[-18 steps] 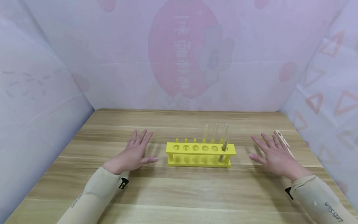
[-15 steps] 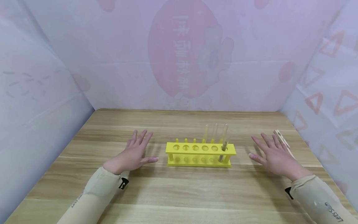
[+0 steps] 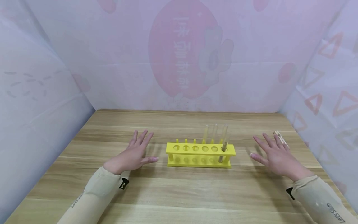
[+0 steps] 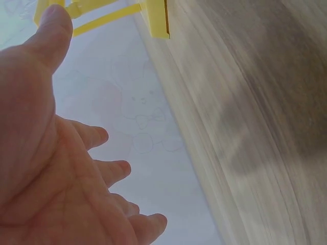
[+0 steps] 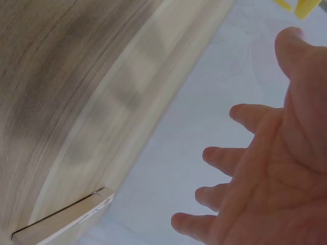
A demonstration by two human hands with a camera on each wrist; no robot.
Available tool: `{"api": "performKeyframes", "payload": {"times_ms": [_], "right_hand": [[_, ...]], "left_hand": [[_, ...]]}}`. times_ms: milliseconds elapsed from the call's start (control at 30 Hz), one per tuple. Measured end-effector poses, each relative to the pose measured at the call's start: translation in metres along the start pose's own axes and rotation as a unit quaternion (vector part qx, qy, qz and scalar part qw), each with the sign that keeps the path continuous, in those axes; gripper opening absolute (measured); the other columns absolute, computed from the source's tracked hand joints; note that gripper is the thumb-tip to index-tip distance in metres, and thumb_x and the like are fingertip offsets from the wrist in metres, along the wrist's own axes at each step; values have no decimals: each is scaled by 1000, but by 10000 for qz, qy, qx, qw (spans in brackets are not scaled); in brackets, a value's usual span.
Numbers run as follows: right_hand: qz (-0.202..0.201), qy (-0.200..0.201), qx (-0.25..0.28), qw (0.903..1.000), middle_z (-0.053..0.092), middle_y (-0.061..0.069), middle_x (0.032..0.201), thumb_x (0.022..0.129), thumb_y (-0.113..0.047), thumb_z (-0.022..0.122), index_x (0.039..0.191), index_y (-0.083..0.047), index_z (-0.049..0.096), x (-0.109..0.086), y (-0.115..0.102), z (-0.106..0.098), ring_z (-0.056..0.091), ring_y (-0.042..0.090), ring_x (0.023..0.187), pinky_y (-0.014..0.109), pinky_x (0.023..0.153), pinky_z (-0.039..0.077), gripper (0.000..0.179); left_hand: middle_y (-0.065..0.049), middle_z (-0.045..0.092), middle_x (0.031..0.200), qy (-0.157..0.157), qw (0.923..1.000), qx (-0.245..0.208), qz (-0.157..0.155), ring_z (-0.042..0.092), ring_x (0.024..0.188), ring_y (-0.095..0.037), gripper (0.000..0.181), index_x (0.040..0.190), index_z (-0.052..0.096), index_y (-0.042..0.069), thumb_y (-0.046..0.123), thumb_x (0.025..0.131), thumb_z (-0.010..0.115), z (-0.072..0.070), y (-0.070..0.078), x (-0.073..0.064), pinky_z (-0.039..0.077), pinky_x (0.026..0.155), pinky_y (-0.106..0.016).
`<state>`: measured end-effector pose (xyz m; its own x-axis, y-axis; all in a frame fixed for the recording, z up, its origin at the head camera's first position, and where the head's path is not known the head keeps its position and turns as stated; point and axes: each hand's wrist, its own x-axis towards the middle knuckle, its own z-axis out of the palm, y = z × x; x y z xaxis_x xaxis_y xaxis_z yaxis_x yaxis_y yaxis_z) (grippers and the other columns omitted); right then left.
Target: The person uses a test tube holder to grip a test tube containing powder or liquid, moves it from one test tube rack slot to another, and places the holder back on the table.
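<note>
A yellow test tube rack [image 3: 195, 152] stands between the two hands. One glass test tube [image 3: 224, 146] with something dark in its lower part sits in the rack's rightmost hole. Three clear test tubes [image 3: 215, 132] stand over the pegs at the rack's back right. To the left, my left hand [image 3: 131, 157] hovers over the table, palm down, fingers spread, holding nothing. My right hand [image 3: 279, 160] does the same on the other side. Just past its fingertips lies a wooden test tube clamp [image 3: 281, 139], partly hidden by the hand; the clamp [image 5: 66, 217] also shows in the right wrist view.
The wood-grain table [image 3: 179, 193] carries the rack and the clamp. Pale printed sheets enclose it, with a back wall [image 3: 120, 84], a left wall [image 3: 42, 102] and a right wall [image 3: 330, 124]. The rack's left back pegs [image 3: 185, 141] bear no tubes.
My right hand has shifted slightly to the right, covering more of the wooden clamp. My left hand, the rack and the tubes stay practically where they were.
</note>
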<state>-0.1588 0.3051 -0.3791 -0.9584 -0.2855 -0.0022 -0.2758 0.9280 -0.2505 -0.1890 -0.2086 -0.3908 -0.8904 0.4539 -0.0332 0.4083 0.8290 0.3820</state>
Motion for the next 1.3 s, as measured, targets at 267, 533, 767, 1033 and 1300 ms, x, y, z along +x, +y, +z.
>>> {"api": "performKeyframes", "payload": {"times_ms": [267, 533, 767, 1033, 1300], "right_hand": [[65, -27, 121, 9999, 11, 38, 155, 100, -55, 49, 156, -6, 23, 0, 8, -4, -9, 61, 138, 79, 99, 6, 79], [428, 219, -14, 9988, 29, 42, 144, 97, -55, 55, 148, 5, 34, 10, 37, -14, 25, 64, 128, 74, 97, 25, 82], [879, 164, -182, 9958, 48, 43, 128, 99, -49, 55, 138, 12, 45, 13, 74, -22, 47, 60, 111, 68, 81, 41, 73], [1390, -167, 95, 9901, 62, 34, 111, 98, -41, 59, 123, 12, 57, 13, 104, -18, 62, 47, 88, 54, 65, 48, 58], [1709, -277, 311, 9844, 66, 15, 87, 96, -47, 60, 107, 4, 66, 15, 117, -12, 55, 28, 70, 37, 57, 40, 52]], "left_hand": [[-25, 0, 162, -163, 9974, -641, 274, -12, 141, -54, 101, 158, 8, 6, 46, 90, 70, 1, 1, 1, 10, 105, -72], [-10, 23, 161, -535, 9693, -2315, 627, 30, 142, -37, 87, 158, 22, 16, 36, 90, 73, 13, 4, 11, 30, 110, -51], [-6, 48, 146, -459, 9414, -3336, 212, 46, 133, -31, 70, 148, 42, 14, 25, 89, 77, 28, 11, 23, 40, 105, -43], [-5, 59, 130, -288, 9254, -3771, 239, 56, 121, -27, 50, 135, 54, 13, 14, 90, 75, 41, 17, 33, 51, 92, -35], [-3, 65, 119, 15, 9188, -3948, -51, 59, 115, -23, 42, 125, 61, 10, 13, 87, 78, 45, 20, 39, 52, 89, -34]]}}
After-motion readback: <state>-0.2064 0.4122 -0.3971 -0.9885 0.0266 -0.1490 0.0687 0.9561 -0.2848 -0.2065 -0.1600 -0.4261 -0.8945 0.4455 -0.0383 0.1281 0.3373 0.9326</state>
